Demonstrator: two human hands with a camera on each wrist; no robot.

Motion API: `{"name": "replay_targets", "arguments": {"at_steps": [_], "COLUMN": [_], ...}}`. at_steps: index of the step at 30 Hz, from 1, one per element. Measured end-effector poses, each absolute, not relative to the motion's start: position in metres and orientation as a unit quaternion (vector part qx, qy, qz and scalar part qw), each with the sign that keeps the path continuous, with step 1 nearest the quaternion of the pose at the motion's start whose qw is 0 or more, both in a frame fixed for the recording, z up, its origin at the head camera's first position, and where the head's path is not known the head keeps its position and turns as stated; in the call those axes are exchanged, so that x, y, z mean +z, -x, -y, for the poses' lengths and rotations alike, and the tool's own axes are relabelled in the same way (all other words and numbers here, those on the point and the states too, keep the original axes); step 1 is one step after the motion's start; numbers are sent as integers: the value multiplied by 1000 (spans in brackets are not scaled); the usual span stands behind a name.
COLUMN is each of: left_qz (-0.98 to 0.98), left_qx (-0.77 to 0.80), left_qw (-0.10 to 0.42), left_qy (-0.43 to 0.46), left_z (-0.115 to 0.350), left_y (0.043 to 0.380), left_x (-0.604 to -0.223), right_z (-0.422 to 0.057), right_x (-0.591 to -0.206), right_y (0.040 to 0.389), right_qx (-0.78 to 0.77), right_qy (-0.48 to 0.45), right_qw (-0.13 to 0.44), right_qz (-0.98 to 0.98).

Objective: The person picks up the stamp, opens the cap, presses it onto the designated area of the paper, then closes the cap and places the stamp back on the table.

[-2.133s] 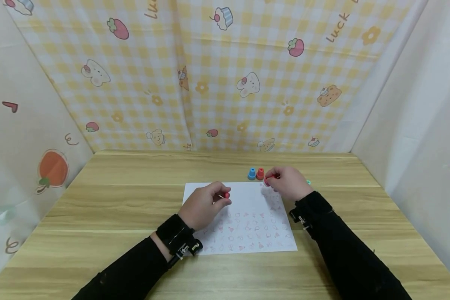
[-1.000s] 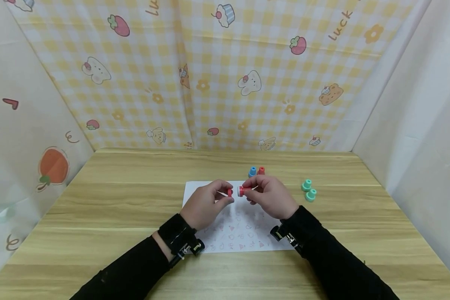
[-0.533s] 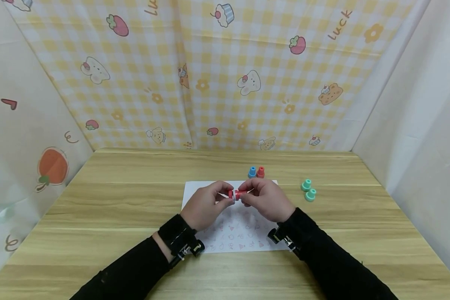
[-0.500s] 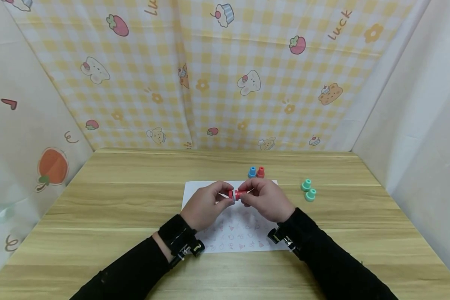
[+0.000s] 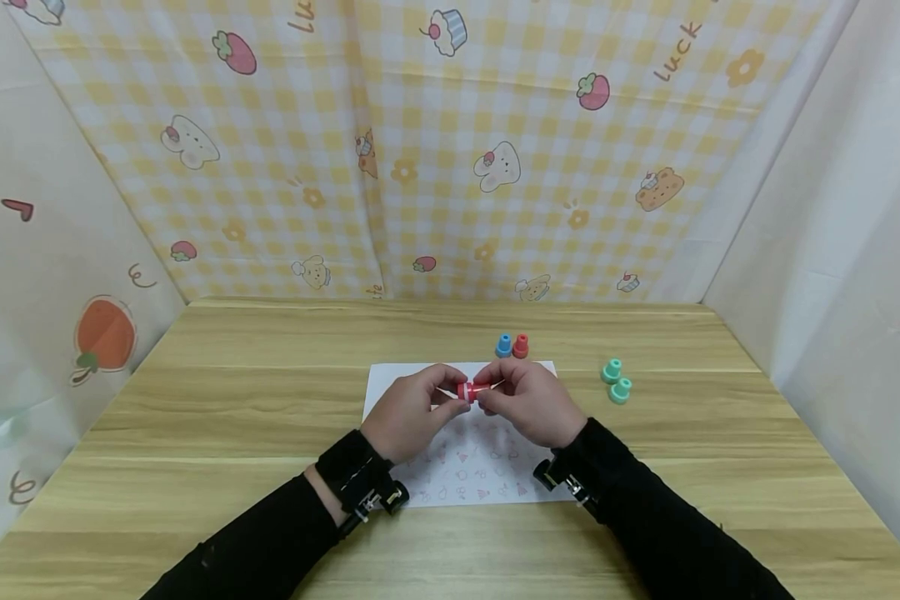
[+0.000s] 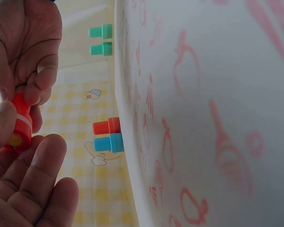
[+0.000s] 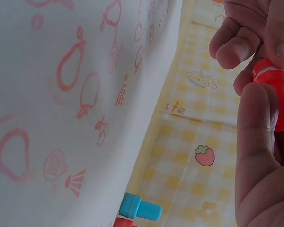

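Observation:
Over the white sheet of paper (image 5: 390, 379), both hands meet at one red toy stamp (image 5: 476, 392). My left hand (image 5: 411, 414) pinches its red cap (image 6: 20, 137) between thumb and fingers. The stamp's narrow handle end is pinched by my right hand (image 5: 537, 407). A thin white band shows between cap and body in both wrist views, the cap sitting against the stamp's wide end. The stamp lies sideways in the air. Rows of small red printed pictures cover much of the paper, partly hidden by the hands.
Behind the paper's far edge, a blue stamp (image 5: 504, 346) and another red stamp (image 5: 521, 346) stand side by side. Two green stamps (image 5: 616, 382) stand to the right on the wood-grain table (image 5: 270, 350). A yellow checked cloth (image 5: 435, 125) hangs at the back.
My right hand has brought the red stamp from the paper's far right edge leftward to the cap in my left hand. The gap between cap and stamp has closed to a thin band.

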State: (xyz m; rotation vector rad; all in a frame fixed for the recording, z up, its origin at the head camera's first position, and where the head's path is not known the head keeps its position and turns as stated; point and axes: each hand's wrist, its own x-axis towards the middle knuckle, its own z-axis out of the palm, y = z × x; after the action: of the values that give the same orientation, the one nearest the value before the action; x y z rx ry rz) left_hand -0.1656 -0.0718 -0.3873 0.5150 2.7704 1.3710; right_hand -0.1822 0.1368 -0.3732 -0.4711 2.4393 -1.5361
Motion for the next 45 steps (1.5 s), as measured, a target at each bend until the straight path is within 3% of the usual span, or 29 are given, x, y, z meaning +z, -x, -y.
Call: {"name": "replay_targets", "arguments": {"at_steps": [45], "left_qz": [-860], "left_qx": [481], "left_qw": [18], "left_qy": [-168], "left_z": [74], "left_y": [166], "left_x": [-387], "right_z": [-134], "right_x": [-372], "right_y": [178], "right_qx": [-516], "right_qy": [172], "right_qw": [100], "right_qz": [-833]}}
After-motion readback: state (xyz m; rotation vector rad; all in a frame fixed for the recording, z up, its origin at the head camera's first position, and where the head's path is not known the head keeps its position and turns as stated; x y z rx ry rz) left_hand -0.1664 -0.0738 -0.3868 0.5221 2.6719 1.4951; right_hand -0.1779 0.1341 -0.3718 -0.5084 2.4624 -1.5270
